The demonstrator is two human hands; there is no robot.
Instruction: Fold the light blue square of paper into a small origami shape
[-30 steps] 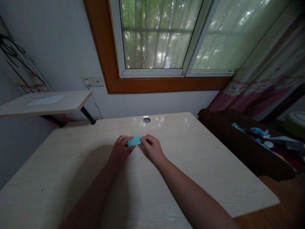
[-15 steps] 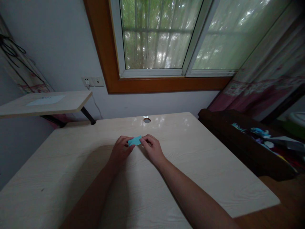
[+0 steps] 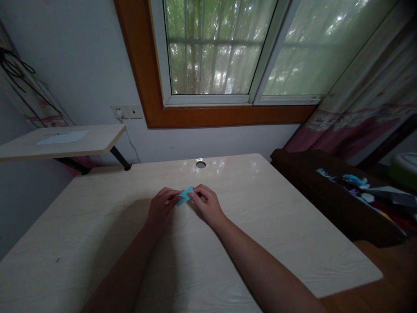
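Note:
A small light-blue piece of paper (image 3: 185, 196) is held between my two hands, tilted so its right end is higher than its left. My left hand (image 3: 160, 207) pinches its left end between thumb and fingers. At the right end, my right hand (image 3: 207, 202) grips the paper with its thumb on the near face. Both hands are over the far middle part of the pale wooden desk (image 3: 234, 234). Whether the paper is folded I cannot tell.
A raised shelf (image 3: 94, 135) on black legs stands at the desk's back left, with a white sheet (image 3: 61, 137) on it. Behind the hands is a round cable hole (image 3: 201, 164). To the right, a dark brown piece of furniture (image 3: 302, 182) carries assorted items.
The paper has turned to a steeper tilt, its left end lower. My left hand has shifted slightly left and changed its pinch; the right thumb has moved a little further onto the paper.

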